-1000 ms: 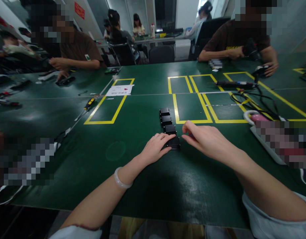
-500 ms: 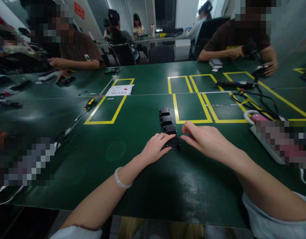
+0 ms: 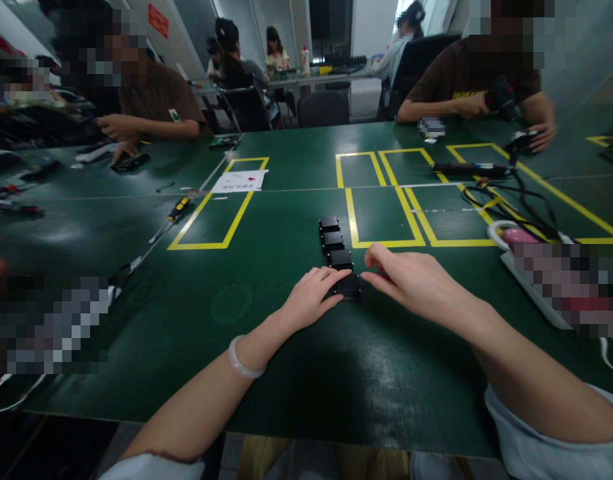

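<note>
We note a shared assembly workshop: long green desk [image 3: 286, 373] marked with yellow tape boxes [image 3: 381, 217], a screwdriver [image 3: 172, 217], cables [image 3: 511, 200], several seated workers handling small parts.

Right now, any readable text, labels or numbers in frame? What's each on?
Nothing legible.
White sheet on the green table: red and dark marks, too small to read.
Red sign on the wall: characters blurred.
Yellow print on a co-worker's brown shirt: blurred.
Black boxes by both hands: no visible label.
</note>
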Demonstrator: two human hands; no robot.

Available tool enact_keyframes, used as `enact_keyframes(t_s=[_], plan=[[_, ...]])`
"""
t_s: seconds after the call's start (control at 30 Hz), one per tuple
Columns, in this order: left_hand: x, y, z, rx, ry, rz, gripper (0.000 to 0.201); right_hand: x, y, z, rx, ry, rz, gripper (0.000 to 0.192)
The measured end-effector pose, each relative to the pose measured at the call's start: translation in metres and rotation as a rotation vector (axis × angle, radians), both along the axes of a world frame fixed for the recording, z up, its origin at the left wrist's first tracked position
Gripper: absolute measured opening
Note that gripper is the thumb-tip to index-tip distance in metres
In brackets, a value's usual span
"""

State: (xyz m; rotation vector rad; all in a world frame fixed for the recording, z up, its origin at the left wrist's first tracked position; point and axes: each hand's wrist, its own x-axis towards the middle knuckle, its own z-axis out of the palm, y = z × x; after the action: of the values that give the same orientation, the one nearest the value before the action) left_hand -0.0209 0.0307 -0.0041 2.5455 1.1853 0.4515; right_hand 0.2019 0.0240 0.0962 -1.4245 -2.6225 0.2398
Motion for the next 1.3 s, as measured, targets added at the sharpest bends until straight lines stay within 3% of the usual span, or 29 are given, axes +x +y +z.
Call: enact_keyframes(t_s=[0.17, 0.77, 0.97, 1.3], plan=[[-0.0004, 0.0001, 0.0000, -0.002, -0.005, -0.001, 0.049, 0.0017, 0.0002, -0.0020, 0.013, 0.005, 0.017, 0.010], [-0.0003, -0.0002, 0.0004, 0.001, 0.005, 0.000, 0.049, 0.0029, 0.0010, -0.0030, 0.009, 0.035, 0.037, 0.010], [-0.0001, -0.0003, -0.0005, 0.000, -0.003, 0.002, 0.049, 0.0018, 0.0006, -0.0019, 0.018, 0.013, 0.007, 0.019], [-0.0002, -0.0001, 0.0009, -0.007, -0.011, -0.002, 0.048, 0.0013, 0.0003, -0.0010, 0.012, 0.043, 0.029, 0.012]])
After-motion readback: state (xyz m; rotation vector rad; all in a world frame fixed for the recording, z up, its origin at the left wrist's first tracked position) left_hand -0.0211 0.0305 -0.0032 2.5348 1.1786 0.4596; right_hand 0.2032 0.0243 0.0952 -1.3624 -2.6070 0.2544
